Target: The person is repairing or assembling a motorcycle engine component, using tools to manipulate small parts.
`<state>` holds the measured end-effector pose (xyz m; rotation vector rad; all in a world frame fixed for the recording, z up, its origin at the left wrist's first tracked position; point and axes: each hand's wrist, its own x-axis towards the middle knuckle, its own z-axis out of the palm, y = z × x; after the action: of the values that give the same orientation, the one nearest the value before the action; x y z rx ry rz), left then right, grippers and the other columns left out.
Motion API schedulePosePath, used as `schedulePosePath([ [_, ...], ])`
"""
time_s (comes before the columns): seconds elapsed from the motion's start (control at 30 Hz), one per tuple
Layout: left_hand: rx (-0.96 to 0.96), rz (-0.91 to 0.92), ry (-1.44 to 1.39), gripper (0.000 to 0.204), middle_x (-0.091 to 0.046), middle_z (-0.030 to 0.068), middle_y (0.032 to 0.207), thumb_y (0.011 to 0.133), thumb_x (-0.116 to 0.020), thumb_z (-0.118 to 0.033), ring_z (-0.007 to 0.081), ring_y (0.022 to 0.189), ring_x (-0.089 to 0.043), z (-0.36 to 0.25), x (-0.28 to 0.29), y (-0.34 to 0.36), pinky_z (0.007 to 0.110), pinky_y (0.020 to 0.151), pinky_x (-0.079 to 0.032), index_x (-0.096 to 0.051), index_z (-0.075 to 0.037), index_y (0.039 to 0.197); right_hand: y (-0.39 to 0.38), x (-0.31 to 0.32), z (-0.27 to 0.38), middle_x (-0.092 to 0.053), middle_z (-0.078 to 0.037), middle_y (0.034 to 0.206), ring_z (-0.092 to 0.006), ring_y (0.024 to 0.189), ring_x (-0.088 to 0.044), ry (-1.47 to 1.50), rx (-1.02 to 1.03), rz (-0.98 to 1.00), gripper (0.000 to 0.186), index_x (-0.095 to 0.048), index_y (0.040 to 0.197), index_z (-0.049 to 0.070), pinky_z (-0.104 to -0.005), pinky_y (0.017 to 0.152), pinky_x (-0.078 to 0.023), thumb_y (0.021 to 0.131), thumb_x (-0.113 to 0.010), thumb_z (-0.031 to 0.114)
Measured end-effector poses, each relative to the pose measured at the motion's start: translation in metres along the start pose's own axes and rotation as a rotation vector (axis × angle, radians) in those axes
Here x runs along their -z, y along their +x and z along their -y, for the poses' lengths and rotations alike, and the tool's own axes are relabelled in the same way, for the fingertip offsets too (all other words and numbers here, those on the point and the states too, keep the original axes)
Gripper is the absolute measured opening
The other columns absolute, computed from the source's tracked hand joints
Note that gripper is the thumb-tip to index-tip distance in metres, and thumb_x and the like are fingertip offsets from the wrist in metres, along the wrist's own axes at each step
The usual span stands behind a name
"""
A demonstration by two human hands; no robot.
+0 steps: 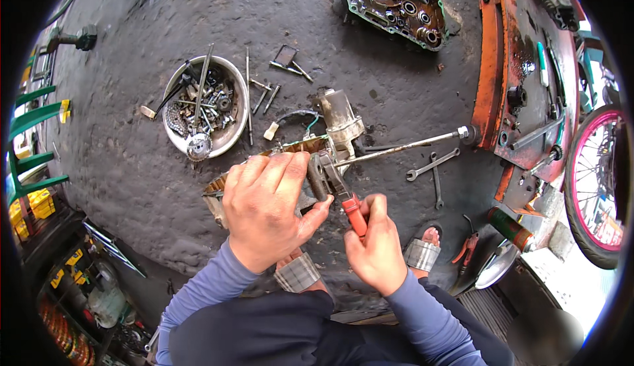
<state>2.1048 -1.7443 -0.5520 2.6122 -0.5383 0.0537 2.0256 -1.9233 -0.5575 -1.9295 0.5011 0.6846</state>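
A greasy engine casing (310, 145) sits on the dark ground in front of me, largely covered by my hands. My left hand (267, 201) is curled over it, with the thumb beside a dark round metal part (320, 176). In my closed right hand (378, 250) is a red-handled tool (354, 215). Its metal end lies against that round part, and I cannot make out its kind. A cylindrical starter motor (339, 112) adjoins the casing at its far side. From beside the casing, a long socket wrench (403, 147) points right.
A bowl (240, 112) of bolts and small parts stands left, with loose bolts (271, 99) beside it. Another casing half (396, 9) lies at the far side. Two spanners (436, 168) are at right, near an orange metal tray (489, 69) and red-handled pliers (467, 247).
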Motion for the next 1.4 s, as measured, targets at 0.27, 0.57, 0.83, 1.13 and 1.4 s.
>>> schedulePosePath([
  [0.27,0.003,0.016,-0.058,0.060,-0.066,0.0082,0.105,0.058,-0.078,-0.028,0.0251,0.089,-0.060,0.003,0.003,-0.002,0.039,0.076,-0.043,-0.065,-0.003,0.110,-0.009,-0.008,0.024,-0.052,-0.037,0.122,-0.0494,0.115,-0.055,-0.233,0.057,0.092,0.068,-0.034,0.138,-0.018,-0.0462,0.101,-0.045,0.078,-0.058,0.002],
  [0.57,0.022,0.033,-0.100,0.059,-0.063,0.0075,0.104,0.063,-0.077,-0.029,0.0243,0.095,-0.058,0.005,0.004,-0.010,0.040,0.082,-0.042,-0.062,-0.002,0.114,-0.007,0.010,0.072,-0.058,-0.031,0.121,-0.0430,0.118,-0.057,-0.523,-0.044,0.137,0.069,-0.038,0.142,-0.006,-0.0432,0.098,-0.045,0.076,-0.055,-0.001],
  [0.83,0.017,0.033,-0.143,0.060,-0.061,0.0083,0.108,0.069,-0.074,-0.028,0.0242,0.098,-0.056,-0.004,0.001,-0.032,0.040,0.087,-0.040,-0.060,0.000,0.120,-0.013,0.006,0.080,-0.061,-0.012,0.084,-0.0251,0.081,-0.062,-0.333,-0.417,0.242,0.040,-0.053,0.118,0.001,-0.0370,0.078,-0.050,0.078,-0.056,0.002],
  [1.13,-0.346,0.236,-0.206,0.057,-0.057,0.0148,0.131,0.077,-0.063,-0.030,0.0273,0.116,-0.054,-0.010,0.000,-0.078,0.050,0.102,-0.037,-0.059,-0.003,0.127,-0.068,-0.033,-0.028,-0.057,-0.013,0.083,-0.0251,0.074,-0.059,0.114,-0.202,-0.027,0.048,-0.046,0.124,0.000,-0.0365,0.070,-0.048,0.076,-0.051,-0.005],
  [1.4,-0.241,0.328,-0.162,0.061,-0.035,0.0231,0.151,0.086,-0.057,-0.029,0.0484,0.138,-0.034,-0.021,-0.072,-0.148,0.063,0.112,-0.022,-0.044,-0.022,0.145,-0.089,-0.035,-0.081,-0.067,-0.028,0.086,-0.0445,0.086,-0.067,-0.155,-0.466,-0.003,0.027,-0.058,0.106,-0.002,-0.0496,0.077,-0.050,0.085,-0.058,0.014],
])
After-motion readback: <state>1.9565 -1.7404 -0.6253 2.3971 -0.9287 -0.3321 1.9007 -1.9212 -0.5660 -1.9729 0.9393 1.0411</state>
